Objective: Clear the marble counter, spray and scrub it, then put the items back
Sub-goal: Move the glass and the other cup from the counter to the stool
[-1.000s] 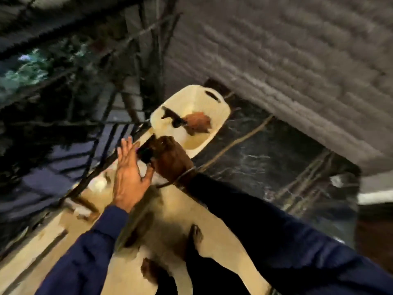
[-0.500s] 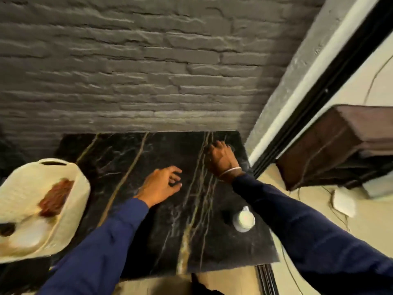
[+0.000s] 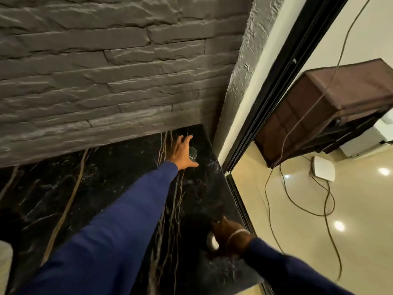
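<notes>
A polished black marble counter [image 3: 110, 188] streaked with pale gold and white veins runs along a wall of rough, split-faced grey stone bricks [image 3: 106, 71]; its right edge ends at a black metal door frame [image 3: 274, 99], past which lies a glossy cream floor [image 3: 350, 209] crossed by a loose thin cable [image 3: 327, 207]. At the back right corner of the counter stands a small clear drinking glass [image 3: 193, 153], upright; the left hand [image 3: 182, 154], in a dark blue sleeve [image 3: 119, 222], has its fingers spread apart around the glass on its left side, and whether skin meets glass cannot be told. Near the front right edge the right hand [image 3: 228, 235], with a pale bangle [image 3: 238, 236] at the wrist, is curled down over a small round white object [image 3: 212, 243], apparently gripping it. The rest of the dark slab, leftward from both hands, is bare and smooth.
</notes>
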Demonstrator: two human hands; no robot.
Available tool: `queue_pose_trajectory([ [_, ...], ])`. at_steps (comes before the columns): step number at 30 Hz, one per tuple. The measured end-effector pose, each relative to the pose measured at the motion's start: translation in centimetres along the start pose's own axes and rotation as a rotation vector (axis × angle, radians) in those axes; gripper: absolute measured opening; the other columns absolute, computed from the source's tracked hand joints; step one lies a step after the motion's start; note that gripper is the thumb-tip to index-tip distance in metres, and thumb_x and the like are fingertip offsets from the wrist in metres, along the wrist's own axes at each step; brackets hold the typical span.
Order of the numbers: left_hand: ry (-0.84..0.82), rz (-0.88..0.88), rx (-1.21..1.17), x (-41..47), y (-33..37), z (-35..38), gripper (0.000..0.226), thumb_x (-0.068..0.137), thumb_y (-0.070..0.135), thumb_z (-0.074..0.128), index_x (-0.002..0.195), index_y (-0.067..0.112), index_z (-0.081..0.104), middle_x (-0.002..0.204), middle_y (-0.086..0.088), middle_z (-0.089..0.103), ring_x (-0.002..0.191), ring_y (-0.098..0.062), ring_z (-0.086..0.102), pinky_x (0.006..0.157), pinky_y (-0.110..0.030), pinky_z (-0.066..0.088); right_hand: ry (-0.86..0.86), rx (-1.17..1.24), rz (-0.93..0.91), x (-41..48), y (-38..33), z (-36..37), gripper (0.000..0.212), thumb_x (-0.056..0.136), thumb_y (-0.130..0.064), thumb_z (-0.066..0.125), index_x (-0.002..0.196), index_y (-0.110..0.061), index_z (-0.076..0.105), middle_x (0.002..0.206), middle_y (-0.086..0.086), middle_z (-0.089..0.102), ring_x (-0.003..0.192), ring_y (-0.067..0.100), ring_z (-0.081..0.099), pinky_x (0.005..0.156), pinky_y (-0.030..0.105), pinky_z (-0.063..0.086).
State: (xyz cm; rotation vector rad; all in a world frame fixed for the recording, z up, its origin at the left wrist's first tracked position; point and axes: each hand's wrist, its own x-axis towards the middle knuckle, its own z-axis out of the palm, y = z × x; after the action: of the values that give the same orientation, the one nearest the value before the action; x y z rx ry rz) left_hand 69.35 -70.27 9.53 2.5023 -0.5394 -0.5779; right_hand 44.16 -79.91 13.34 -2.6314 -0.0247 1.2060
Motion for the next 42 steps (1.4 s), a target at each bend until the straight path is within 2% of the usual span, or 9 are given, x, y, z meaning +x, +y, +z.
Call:
queue_pose_trajectory([
  [7, 0.017, -0.086, 0.119, 3.1, 0.7, 2.1, 0.056, 0.068, 0.014, 0.088, 0.116, 0.011, 0.06, 0.123, -0.014, 0.059, 0.106, -0.032, 0.062, 0.087, -0.045, 0.056, 0.175, 0.145, 0.115, 1.6, 0.0, 3.4, 0.053, 0.094, -0.025, 0.058, 0.143, -0.018, 0.038, 0.139, 0.012, 0.042, 0.12, 0.03, 0.053, 0.099, 0.039, 0.049],
  [13, 0.091, -0.125, 0.081, -1.4, -1.4, -1.6, 0.056, 0.064, 0.027, 0.091, 0.108, 0.011, 0.062, 0.111, -0.013, 0.062, 0.099, -0.033, 0.065, 0.081, -0.04, 0.058, 0.327, 0.155, 0.03, 1.2, -2.4, 0.4, 0.078, 0.075, -0.039, 0.077, 0.141, -0.022, 0.039, 0.137, 0.007, 0.048, 0.124, 0.025, 0.052, 0.101, 0.032, 0.045],
  [21, 0.314, -0.332, -0.091, -18.9, -10.8, -12.2, 0.062, 0.045, 0.033, 0.096, 0.097, 0.013, 0.07, 0.1, -0.008, 0.069, 0.095, -0.022, 0.065, 0.081, -0.029, 0.055, 0.508, 0.345, -0.271, 3.7, -14.1, -3.1, 0.083, 0.044, -0.049, 0.085, 0.115, -0.015, 0.057, 0.102, 0.001, 0.071, 0.094, 0.028, 0.069, 0.077, 0.036, 0.056],
  [25, 0.427, -0.44, -0.157, -30.9, -14.7, -15.1, 0.048, 0.045, 0.025, 0.095, 0.087, 0.014, 0.073, 0.085, -0.004, 0.074, 0.081, -0.018, 0.069, 0.072, -0.028, 0.055, 0.433, 0.407, -0.467, 3.2, -22.5, -0.7, 0.083, 0.04, -0.032, 0.093, 0.109, -0.012, 0.053, 0.088, -0.02, 0.063, 0.078, -0.001, 0.067, 0.062, -0.002, 0.04],
  [28, 0.498, -0.516, -0.16, -39.6, -17.6, -15.2, 0.052, 0.053, 0.023, 0.092, 0.099, 0.014, 0.068, 0.098, -0.005, 0.069, 0.09, -0.022, 0.066, 0.073, -0.027, 0.051, 0.387, 0.405, -0.566, 2.6, -28.4, 2.3, 0.084, 0.041, -0.039, 0.086, 0.113, -0.013, 0.05, 0.079, -0.016, 0.06, 0.069, -0.013, 0.059, 0.058, 0.003, 0.04],
  [31, 0.585, -0.651, -0.163, -48.4, -20.9, -13.9, 0.063, 0.066, 0.022, 0.086, 0.12, 0.008, 0.055, 0.118, -0.013, 0.056, 0.107, -0.028, 0.056, 0.087, -0.029, 0.044, 0.33, 0.298, -0.697, 1.7, -34.7, 6.1, 0.096, 0.039, -0.045, 0.081, 0.122, -0.008, 0.049, 0.077, -0.015, 0.057, 0.073, 0.006, 0.057, 0.066, 0.024, 0.045],
  [36, 0.661, -0.809, -0.217, -59.8, -25.1, -11.9, 0.051, 0.056, 0.021, 0.088, 0.1, 0.01, 0.064, 0.097, -0.007, 0.067, 0.092, -0.027, 0.066, 0.075, -0.033, 0.055, 0.27, 0.104, -0.843, -0.4, -43.4, 11.6, 0.086, 0.051, -0.037, 0.088, 0.126, -0.012, 0.053, 0.108, 0.006, 0.063, 0.099, 0.027, 0.062, 0.087, 0.037, 0.05],
  [39, 0.676, -0.892, -0.187, -65.2, -26.7, -10.6, 0.048, 0.06, 0.022, 0.087, 0.1, 0.007, 0.064, 0.092, -0.011, 0.067, 0.086, -0.028, 0.064, 0.071, -0.026, 0.045, 0.318, -0.016, -0.936, -1.1, -47.6, 14.5, 0.068, 0.048, -0.051, 0.083, 0.103, -0.017, 0.065, 0.099, 0.006, 0.067, 0.095, 0.03, 0.064, 0.082, 0.035, 0.051],
  [42, 0.695, -0.97, -0.197, -69.4, -28.5, -8.8, 0.053, 0.053, 0.03, 0.087, 0.1, 0.016, 0.066, 0.09, -0.004, 0.068, 0.085, -0.022, 0.067, 0.066, -0.028, 0.05, 0.344, -0.112, -1.008, -1.3, -51.0, 16.7, 0.075, 0.038, -0.049, 0.089, 0.102, -0.015, 0.067, 0.097, 0.006, 0.068, 0.094, 0.03, 0.064, 0.08, 0.034, 0.05],
])
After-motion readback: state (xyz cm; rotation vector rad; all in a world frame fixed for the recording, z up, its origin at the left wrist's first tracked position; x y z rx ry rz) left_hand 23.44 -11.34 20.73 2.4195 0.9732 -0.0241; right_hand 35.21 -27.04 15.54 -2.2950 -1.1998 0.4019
